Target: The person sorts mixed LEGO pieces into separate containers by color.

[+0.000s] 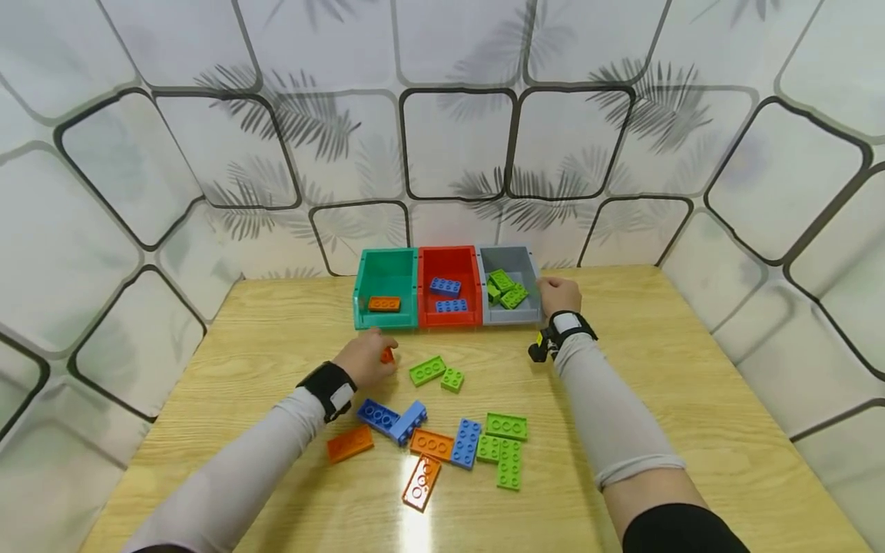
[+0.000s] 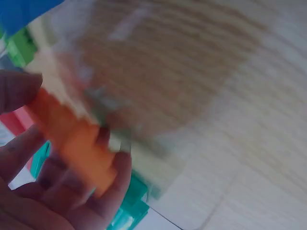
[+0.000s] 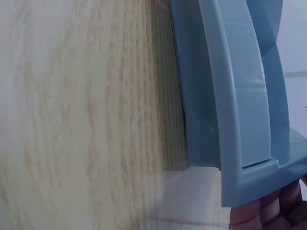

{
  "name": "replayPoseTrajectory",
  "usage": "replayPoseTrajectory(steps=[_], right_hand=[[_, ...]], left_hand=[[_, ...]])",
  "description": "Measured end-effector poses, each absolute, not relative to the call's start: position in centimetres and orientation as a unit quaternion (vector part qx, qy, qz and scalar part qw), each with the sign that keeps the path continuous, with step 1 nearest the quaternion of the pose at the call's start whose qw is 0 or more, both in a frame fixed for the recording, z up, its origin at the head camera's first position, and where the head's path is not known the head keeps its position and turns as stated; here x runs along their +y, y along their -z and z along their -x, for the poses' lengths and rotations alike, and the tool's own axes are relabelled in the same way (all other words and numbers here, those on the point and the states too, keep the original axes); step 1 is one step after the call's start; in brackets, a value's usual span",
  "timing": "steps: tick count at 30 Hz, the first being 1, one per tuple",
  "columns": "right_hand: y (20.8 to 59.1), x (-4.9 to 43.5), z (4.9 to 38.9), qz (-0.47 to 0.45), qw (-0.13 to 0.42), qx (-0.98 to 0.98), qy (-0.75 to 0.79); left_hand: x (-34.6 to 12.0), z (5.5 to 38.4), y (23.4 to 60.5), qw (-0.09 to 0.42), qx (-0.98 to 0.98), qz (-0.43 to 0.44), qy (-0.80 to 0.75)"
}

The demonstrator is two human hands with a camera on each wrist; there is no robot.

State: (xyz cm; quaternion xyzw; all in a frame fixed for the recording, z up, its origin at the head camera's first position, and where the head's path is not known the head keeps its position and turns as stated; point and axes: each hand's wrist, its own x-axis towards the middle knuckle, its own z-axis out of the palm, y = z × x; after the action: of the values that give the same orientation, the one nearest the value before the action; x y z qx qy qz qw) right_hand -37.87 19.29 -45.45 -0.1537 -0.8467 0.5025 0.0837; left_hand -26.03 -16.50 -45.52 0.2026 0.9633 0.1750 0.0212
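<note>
My left hand (image 1: 368, 359) pinches an orange toy building brick (image 2: 76, 143) between thumb and fingers, over the table just in front of the teal bin (image 1: 386, 265). Part of the brick is hidden by the fingers in the head view. My right hand (image 1: 560, 296) grips the right side wall of the grey bin (image 1: 512, 316), its fingers curled under the rim in the right wrist view. An orange brick (image 1: 384, 304) lies in the teal bin. The red bin (image 1: 448, 261) contains blue bricks (image 1: 445, 287), and lime green bricks (image 1: 514, 296) lie in the grey one.
Two lime green bricks (image 1: 428, 371) lie before the red bin. Nearer me are blue bricks (image 1: 466, 443), orange bricks (image 1: 422, 482) and more green bricks (image 1: 508, 464). The bins stand side by side near the back edge of the wooden table (image 1: 276, 322), before a patterned curtain (image 1: 456, 146).
</note>
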Motion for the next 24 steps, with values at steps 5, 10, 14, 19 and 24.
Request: replayPoseTrajectory(steps=[5, 10, 14, 19, 24], right_hand=[[45.4, 19.5, 38.0, 0.153, 0.087, -0.848, -0.499], [45.5, 19.3, 37.8, 0.142, 0.089, -0.847, -0.505], [45.6, 19.3, 37.6, 0.132, 0.094, -0.847, -0.505], [45.8, 19.3, 37.6, 0.133, 0.091, -0.85, -0.502], [46.0, 19.4, 38.0, 0.136, 0.097, -0.855, -0.491]], left_hand=[[-16.8, 27.1, 43.7, 0.017, 0.953, -0.17, -0.249], [-17.1, 28.4, 42.8, -0.019, 0.948, -0.128, -0.29], [-16.9, 30.3, 42.3, -0.029, 0.95, -0.116, -0.287], [-16.2, 32.9, 41.9, -0.001, 0.96, -0.115, -0.254], [-15.3, 35.3, 42.2, -0.003, 0.978, -0.105, -0.18]])
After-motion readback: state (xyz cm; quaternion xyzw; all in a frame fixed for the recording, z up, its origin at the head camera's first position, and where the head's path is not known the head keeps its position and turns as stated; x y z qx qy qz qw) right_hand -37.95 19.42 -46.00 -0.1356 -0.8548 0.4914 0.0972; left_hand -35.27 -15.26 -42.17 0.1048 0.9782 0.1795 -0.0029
